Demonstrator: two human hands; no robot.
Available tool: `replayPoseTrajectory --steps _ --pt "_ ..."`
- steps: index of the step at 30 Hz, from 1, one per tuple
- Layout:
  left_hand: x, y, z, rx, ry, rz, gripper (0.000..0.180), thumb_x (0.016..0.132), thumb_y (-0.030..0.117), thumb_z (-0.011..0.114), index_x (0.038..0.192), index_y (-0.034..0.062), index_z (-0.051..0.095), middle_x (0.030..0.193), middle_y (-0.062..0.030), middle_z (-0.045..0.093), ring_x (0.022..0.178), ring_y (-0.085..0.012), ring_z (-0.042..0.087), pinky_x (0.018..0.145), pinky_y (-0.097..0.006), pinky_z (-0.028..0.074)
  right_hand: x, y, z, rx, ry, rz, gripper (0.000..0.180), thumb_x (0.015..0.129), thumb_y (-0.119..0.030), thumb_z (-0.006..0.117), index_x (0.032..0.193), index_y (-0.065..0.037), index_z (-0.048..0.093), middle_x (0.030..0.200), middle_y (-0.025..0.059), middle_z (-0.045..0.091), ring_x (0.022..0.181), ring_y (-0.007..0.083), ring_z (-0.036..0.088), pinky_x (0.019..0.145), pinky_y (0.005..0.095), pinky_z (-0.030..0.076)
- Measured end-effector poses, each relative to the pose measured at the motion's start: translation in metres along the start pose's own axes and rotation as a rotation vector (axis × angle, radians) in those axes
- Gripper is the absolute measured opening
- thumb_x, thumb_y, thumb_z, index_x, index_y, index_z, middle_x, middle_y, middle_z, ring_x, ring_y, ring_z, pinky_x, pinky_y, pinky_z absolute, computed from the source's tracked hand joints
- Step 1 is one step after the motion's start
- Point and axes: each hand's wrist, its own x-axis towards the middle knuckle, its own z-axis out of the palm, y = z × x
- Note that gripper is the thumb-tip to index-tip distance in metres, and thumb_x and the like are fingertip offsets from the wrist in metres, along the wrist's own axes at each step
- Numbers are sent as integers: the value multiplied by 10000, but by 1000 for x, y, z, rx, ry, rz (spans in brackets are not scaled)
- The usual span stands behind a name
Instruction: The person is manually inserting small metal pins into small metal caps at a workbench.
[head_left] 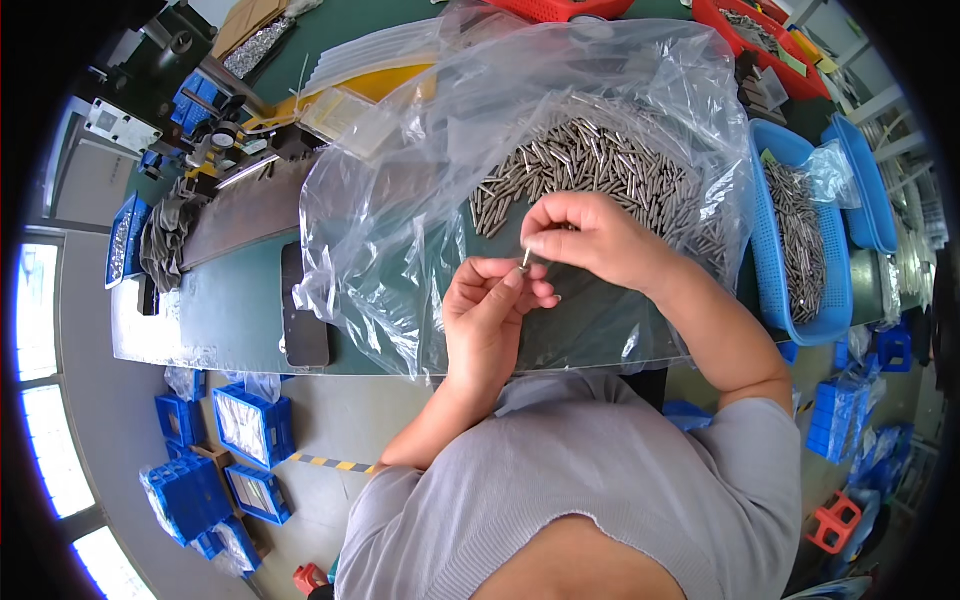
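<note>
My left hand (490, 315) and my right hand (595, 240) meet above the green table (230, 310), and both pinch one small metal pin (526, 259) between their fingertips. Just behind the hands lies a heap of similar grey metal pins (590, 165) on a large clear plastic bag (400, 200) spread over the table. The pin's lower end is hidden by my left fingers.
A blue basket (800, 250) full of pins stands at the right, with red trays (745, 30) behind it. A dark phone (303, 325) lies near the table's front edge. Tools and blue parts sit at the back left. Blue crates (250, 425) stand on the floor.
</note>
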Motion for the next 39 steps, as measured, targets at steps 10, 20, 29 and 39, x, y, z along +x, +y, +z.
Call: replayPoseTrajectory --steps 10,20,29,39 --pt "-1 1 -1 -43 -18 -5 84 903 -4 481 952 9 548 947 -190 608 773 -221 622 723 -354 544 7 0 -34 -58 126 89 129 850 -141 589 844 -12 596 670 -38 529 538 45 463 453 182 352" --pt "-1 1 -3 -45 -46 -5 59 912 15 492 962 -8 514 950 -172 618 792 -202 634 737 -355 544 10 20 -10 -1131 255 -293 132 765 -181 660 828 -80 600 758 70 620 691 271 617 599 375 489" --pt "0 1 -2 -39 -50 -2 59 911 15 496 961 -7 517 940 -169 622 792 -200 633 735 -349 543 13 24 -7 -1265 220 -349 109 772 -134 627 799 -53 559 726 93 603 666 277 621 572 384 494" --pt "-1 2 1 -8 1 -13 70 905 2 488 953 -9 537 940 -176 613 780 -205 617 726 -337 540 3 -1 -14 -67 31 8 114 843 -114 584 897 -13 593 733 13 613 606 41 513 485 199 367"
